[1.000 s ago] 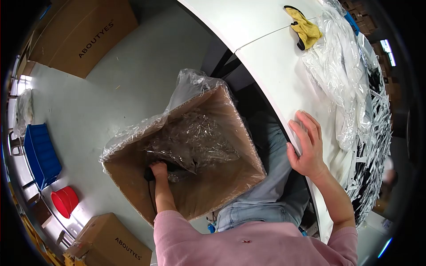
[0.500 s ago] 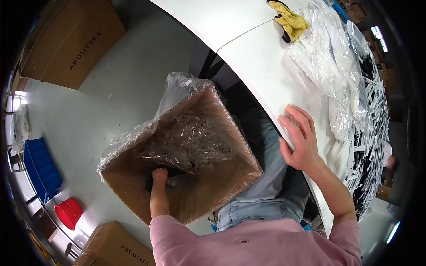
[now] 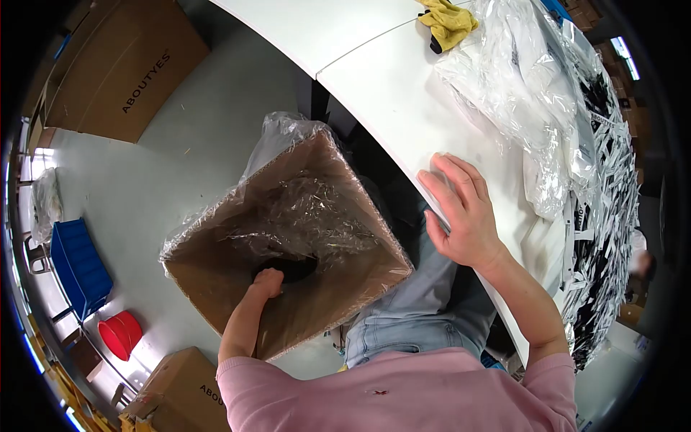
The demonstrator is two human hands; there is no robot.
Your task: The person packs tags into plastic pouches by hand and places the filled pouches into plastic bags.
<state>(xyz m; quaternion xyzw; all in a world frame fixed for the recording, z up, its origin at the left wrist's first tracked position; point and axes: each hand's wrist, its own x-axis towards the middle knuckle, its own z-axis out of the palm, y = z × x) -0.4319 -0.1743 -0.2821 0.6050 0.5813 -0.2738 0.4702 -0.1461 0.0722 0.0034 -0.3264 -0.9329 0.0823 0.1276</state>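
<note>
My left hand (image 3: pixel 268 283) is deep inside a tall cardboard box (image 3: pixel 342 291), its fingers curled closed on a black item (image 3: pixel 294 268) whose kind I cannot tell. Crumpled clear plastic film (image 3: pixel 317 216) lines the box and lies beside that item. More of the film hangs over the rim. Resting at the edge of the white table (image 3: pixel 374 86), my right hand (image 3: pixel 464 212) has its fingers apart and holds nothing.
A yellow glove (image 3: pixel 452 25), clear plastic bags (image 3: pixel 533 108) and a heap of black-and-white strips (image 3: pixel 608 237) lie on the table. A blue bin (image 3: pixel 79 266), a red bucket (image 3: pixel 120 335) and large cartons (image 3: pixel 129 72) stand on the floor.
My left hand has shifted slightly right inside the box, and more of the black item shows beyond it. My right hand still rests at the table edge. The whole view has shifted a little.
</note>
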